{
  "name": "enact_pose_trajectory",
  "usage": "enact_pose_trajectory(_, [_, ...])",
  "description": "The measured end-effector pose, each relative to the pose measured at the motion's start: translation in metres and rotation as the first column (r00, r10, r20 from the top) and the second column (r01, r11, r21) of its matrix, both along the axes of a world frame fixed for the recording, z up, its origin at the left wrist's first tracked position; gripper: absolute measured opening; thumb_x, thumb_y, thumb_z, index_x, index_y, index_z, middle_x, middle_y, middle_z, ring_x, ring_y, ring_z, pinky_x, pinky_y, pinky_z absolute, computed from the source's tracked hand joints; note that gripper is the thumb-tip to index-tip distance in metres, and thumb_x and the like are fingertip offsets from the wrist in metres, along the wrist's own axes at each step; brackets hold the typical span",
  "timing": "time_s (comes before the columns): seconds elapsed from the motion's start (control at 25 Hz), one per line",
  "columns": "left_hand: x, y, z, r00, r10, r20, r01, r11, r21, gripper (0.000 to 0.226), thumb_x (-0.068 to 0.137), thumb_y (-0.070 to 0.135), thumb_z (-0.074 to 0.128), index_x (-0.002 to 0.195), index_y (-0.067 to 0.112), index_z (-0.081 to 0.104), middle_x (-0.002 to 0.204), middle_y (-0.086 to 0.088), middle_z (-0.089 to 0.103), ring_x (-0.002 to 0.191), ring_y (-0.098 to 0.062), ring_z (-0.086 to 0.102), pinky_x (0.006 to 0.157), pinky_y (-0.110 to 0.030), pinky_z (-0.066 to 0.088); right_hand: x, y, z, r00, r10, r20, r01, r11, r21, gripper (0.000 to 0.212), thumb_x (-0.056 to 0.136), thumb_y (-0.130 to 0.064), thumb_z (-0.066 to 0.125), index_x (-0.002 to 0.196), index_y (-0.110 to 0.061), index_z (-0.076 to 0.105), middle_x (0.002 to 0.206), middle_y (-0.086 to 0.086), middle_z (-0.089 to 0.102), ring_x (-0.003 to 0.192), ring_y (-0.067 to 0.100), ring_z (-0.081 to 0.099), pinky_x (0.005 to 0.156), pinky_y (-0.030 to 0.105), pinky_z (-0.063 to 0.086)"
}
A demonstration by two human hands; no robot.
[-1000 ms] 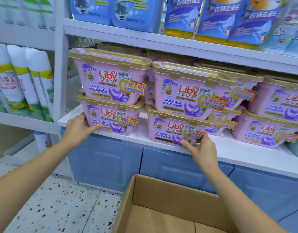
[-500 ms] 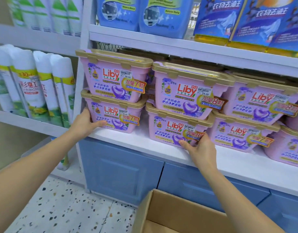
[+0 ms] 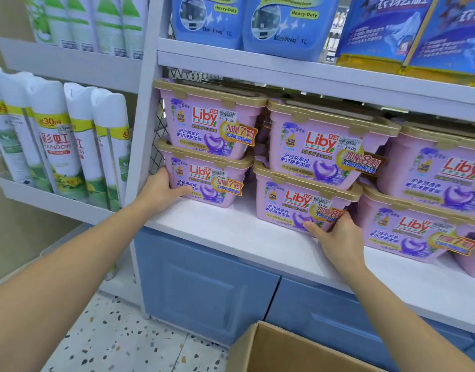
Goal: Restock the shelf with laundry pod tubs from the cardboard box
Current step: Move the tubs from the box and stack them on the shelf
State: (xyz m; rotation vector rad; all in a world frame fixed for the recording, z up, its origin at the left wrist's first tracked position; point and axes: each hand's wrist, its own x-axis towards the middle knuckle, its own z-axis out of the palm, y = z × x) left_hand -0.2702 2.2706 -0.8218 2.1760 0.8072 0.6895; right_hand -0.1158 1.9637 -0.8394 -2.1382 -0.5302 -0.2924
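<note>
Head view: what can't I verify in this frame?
Head view only:
- Cardboard box: cut by bottom edge; contents unseen.
- Rear rows: hidden behind front tubs.
- Left hand fingertips: hidden behind the lower left tub.
- Lower middle tub, lower label: covered by right hand.

Bright, even shop light comes down from overhead, and I catch no hard glare. The white shelf glows pale. Only soft shadows lie under the pod tubs and beneath the upper board at the far back. The spray cans on the left carry a faint sheen. Labels in the middle read clearly. Toward the edges the wide lens bends the upright post, and my left arm looks stretched and soft.
</note>
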Motion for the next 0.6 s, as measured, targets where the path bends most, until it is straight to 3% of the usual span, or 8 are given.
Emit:
enact_pose_trajectory(0.32, [0.014, 0.012, -0.004, 0.997, -0.067, 0.036, 0.069, 0.995, -0.067, 0.053, 0.081, 0.018, 0.068, 0.128, 0.009, 0.045, 0.133, -0.009, 0.057, 0.12, -0.028, 0.053, 0.094, -0.031, 0.04, 0.013, 0.007, 0.002, 0.998, 0.014, -0.068, -0.015, 1.0, -0.015, 0.05, 0.077, -0.03, 0.072, 0.113, -0.003, 0.051, 0.113, 0.014, 0.067, 0.103, 0.035, 0.061, 0.073, 0.028, 0.04])
enact_pose_trajectory(0.6, [0.016, -0.002, -0.009, 0.999, 0.026, 0.039, -0.024, 0.998, -0.06, 0.047, 0.083, 0.024, 0.065, 0.125, 0.008, 0.048, 0.128, -0.01, 0.06, 0.117, -0.03, 0.055, 0.091, -0.034, 0.041, 0.011, 0.003, 0.004, 0.992, 0.031, -0.121, -0.036, 0.999, -0.041, 0.05, 0.078, -0.035, 0.07, 0.113, -0.006, 0.05, 0.112, 0.01, 0.067, 0.103, 0.034, 0.062, 0.08, 0.034, 0.046])
